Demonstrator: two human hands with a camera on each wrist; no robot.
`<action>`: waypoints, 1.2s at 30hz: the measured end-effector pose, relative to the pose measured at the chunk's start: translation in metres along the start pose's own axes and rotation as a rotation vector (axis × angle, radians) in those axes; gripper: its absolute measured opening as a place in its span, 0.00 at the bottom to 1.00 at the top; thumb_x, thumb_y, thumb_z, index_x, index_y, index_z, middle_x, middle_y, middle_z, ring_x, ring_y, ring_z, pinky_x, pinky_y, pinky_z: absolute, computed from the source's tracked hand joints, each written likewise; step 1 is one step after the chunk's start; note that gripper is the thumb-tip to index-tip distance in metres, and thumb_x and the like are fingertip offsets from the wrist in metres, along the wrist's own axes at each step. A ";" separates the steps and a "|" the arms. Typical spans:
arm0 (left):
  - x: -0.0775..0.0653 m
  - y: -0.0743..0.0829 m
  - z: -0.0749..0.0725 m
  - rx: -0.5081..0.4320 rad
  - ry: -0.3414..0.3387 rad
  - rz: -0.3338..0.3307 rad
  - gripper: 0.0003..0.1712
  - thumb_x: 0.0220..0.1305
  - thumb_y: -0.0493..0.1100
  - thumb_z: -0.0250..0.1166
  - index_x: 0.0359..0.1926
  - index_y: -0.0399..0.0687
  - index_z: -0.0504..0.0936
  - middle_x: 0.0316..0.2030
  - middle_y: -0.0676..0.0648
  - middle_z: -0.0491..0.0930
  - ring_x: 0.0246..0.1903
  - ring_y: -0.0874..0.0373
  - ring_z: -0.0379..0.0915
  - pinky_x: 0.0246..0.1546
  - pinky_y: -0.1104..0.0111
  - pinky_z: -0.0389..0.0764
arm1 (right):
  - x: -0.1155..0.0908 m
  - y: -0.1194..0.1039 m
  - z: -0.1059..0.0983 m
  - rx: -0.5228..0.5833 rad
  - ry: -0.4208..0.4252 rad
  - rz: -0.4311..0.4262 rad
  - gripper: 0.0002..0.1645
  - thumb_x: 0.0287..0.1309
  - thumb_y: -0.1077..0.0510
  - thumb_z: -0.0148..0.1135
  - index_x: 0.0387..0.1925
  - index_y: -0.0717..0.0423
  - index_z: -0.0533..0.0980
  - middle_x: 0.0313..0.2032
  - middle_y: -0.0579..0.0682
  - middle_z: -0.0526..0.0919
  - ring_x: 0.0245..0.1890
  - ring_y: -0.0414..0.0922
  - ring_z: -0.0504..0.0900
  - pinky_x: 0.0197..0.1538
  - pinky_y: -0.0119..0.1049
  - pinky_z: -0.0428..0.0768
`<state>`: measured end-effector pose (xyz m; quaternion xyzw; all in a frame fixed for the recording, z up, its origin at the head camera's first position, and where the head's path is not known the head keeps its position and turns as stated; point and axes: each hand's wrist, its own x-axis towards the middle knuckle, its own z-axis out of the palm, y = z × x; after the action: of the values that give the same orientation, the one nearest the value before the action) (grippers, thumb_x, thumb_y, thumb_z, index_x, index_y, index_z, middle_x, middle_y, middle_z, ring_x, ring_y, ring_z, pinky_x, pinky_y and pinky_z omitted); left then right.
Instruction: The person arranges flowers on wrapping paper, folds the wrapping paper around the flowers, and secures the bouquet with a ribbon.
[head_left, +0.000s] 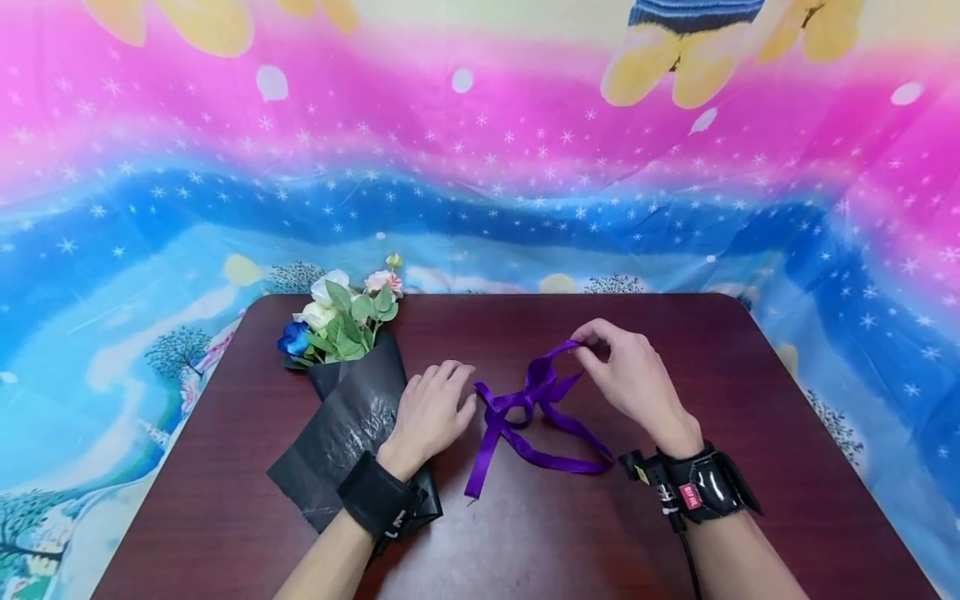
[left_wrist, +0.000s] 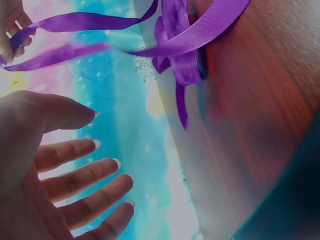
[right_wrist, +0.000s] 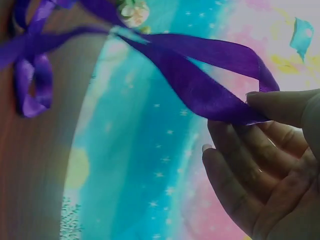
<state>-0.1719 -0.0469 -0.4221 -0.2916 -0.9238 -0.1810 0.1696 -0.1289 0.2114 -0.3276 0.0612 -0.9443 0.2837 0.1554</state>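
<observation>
A purple ribbon lies loosely looped and crossed over itself at the middle of the table, one loop raised at its right. My right hand pinches that raised loop between thumb and fingers; the right wrist view shows the ribbon under the thumb. My left hand is left of the ribbon, beside its left end. In the left wrist view the left hand's fingers are spread and hold nothing. Left of it lies a bouquet of white, pink and blue flowers in black wrapping paper.
The dark red-brown table has rounded far corners. A printed cloth in pink and blue hangs behind it and along both sides. Each wrist wears a black camera strap, and a cable runs down from the right one.
</observation>
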 end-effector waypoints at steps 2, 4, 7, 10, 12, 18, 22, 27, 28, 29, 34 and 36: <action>0.001 0.002 -0.002 -0.004 0.008 0.000 0.22 0.57 0.45 0.66 0.54 0.47 0.79 0.46 0.47 0.80 0.42 0.49 0.76 0.35 0.56 0.75 | 0.001 -0.004 -0.005 0.007 0.008 -0.019 0.04 0.60 0.59 0.64 0.37 0.48 0.80 0.30 0.42 0.82 0.22 0.42 0.71 0.25 0.37 0.68; 0.003 0.004 -0.005 -0.013 0.019 -0.001 0.24 0.58 0.45 0.66 0.55 0.46 0.78 0.47 0.46 0.80 0.42 0.49 0.76 0.36 0.56 0.75 | 0.003 -0.007 -0.009 0.013 0.012 -0.041 0.03 0.60 0.59 0.64 0.37 0.49 0.80 0.30 0.41 0.81 0.23 0.42 0.72 0.26 0.37 0.69; 0.005 0.007 -0.010 -0.025 0.032 0.001 0.24 0.59 0.46 0.65 0.56 0.46 0.77 0.47 0.46 0.80 0.43 0.49 0.76 0.37 0.57 0.75 | 0.006 -0.011 -0.013 0.016 0.016 -0.072 0.03 0.60 0.58 0.64 0.36 0.49 0.80 0.30 0.40 0.81 0.25 0.40 0.73 0.29 0.37 0.70; 0.009 0.010 -0.016 -0.040 0.040 0.010 0.23 0.61 0.47 0.63 0.57 0.47 0.77 0.47 0.47 0.79 0.43 0.51 0.76 0.37 0.58 0.75 | 0.009 -0.014 -0.014 0.013 -0.001 -0.096 0.03 0.60 0.58 0.63 0.36 0.48 0.80 0.30 0.39 0.80 0.26 0.39 0.73 0.31 0.37 0.70; 0.012 0.012 -0.020 -0.061 0.051 0.023 0.23 0.61 0.47 0.62 0.57 0.48 0.77 0.48 0.48 0.79 0.43 0.52 0.76 0.36 0.59 0.75 | 0.010 -0.015 -0.011 0.009 -0.023 -0.119 0.03 0.60 0.57 0.64 0.36 0.47 0.80 0.30 0.39 0.79 0.26 0.39 0.72 0.31 0.37 0.70; 0.024 0.024 -0.035 -0.162 0.092 0.099 0.25 0.59 0.52 0.63 0.56 0.48 0.78 0.49 0.50 0.78 0.43 0.54 0.75 0.36 0.61 0.74 | 0.010 -0.019 0.001 -0.038 -0.070 -0.185 0.03 0.59 0.55 0.66 0.35 0.44 0.80 0.31 0.37 0.78 0.25 0.36 0.72 0.28 0.35 0.71; 0.034 0.033 -0.044 -0.224 0.100 0.154 0.26 0.57 0.54 0.65 0.54 0.48 0.79 0.49 0.51 0.78 0.44 0.55 0.74 0.38 0.62 0.75 | 0.010 -0.023 0.008 -0.077 -0.073 -0.233 0.03 0.58 0.55 0.67 0.35 0.45 0.80 0.32 0.37 0.78 0.26 0.36 0.72 0.27 0.34 0.71; 0.042 0.040 -0.044 -0.303 0.077 0.203 0.21 0.55 0.50 0.68 0.49 0.47 0.80 0.44 0.52 0.79 0.41 0.58 0.74 0.39 0.64 0.75 | 0.007 -0.026 0.016 -0.096 -0.075 -0.281 0.04 0.57 0.56 0.67 0.36 0.45 0.81 0.33 0.36 0.78 0.29 0.36 0.73 0.30 0.33 0.73; 0.042 0.040 -0.043 -0.309 0.077 0.211 0.20 0.55 0.48 0.69 0.47 0.47 0.80 0.42 0.52 0.79 0.39 0.59 0.73 0.37 0.65 0.74 | 0.006 -0.025 0.017 -0.098 -0.079 -0.283 0.05 0.57 0.56 0.68 0.36 0.45 0.81 0.33 0.36 0.78 0.29 0.36 0.73 0.31 0.33 0.73; 0.042 0.041 -0.041 -0.314 0.073 0.216 0.18 0.55 0.47 0.69 0.46 0.47 0.80 0.40 0.52 0.80 0.37 0.60 0.73 0.35 0.66 0.74 | 0.005 -0.025 0.018 -0.100 -0.082 -0.285 0.05 0.57 0.56 0.68 0.36 0.45 0.81 0.33 0.36 0.78 0.29 0.36 0.73 0.31 0.33 0.73; 0.040 0.040 -0.035 -0.314 0.076 0.214 0.09 0.54 0.43 0.68 0.35 0.52 0.77 0.25 0.56 0.73 0.26 0.63 0.65 0.27 0.68 0.67 | 0.001 -0.027 0.021 -0.100 -0.100 -0.323 0.05 0.56 0.56 0.68 0.36 0.46 0.82 0.32 0.36 0.78 0.29 0.37 0.73 0.32 0.32 0.73; 0.039 0.039 -0.034 -0.311 0.072 0.212 0.09 0.54 0.43 0.68 0.31 0.52 0.75 0.21 0.57 0.68 0.23 0.63 0.62 0.25 0.68 0.64 | 0.000 -0.029 0.022 -0.096 -0.100 -0.345 0.05 0.56 0.56 0.68 0.36 0.46 0.81 0.32 0.36 0.78 0.29 0.36 0.74 0.33 0.32 0.73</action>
<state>-0.1712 -0.0132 -0.3663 -0.4032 -0.8422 -0.3129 0.1738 -0.1285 0.1755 -0.3299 0.2288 -0.9388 0.2038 0.1573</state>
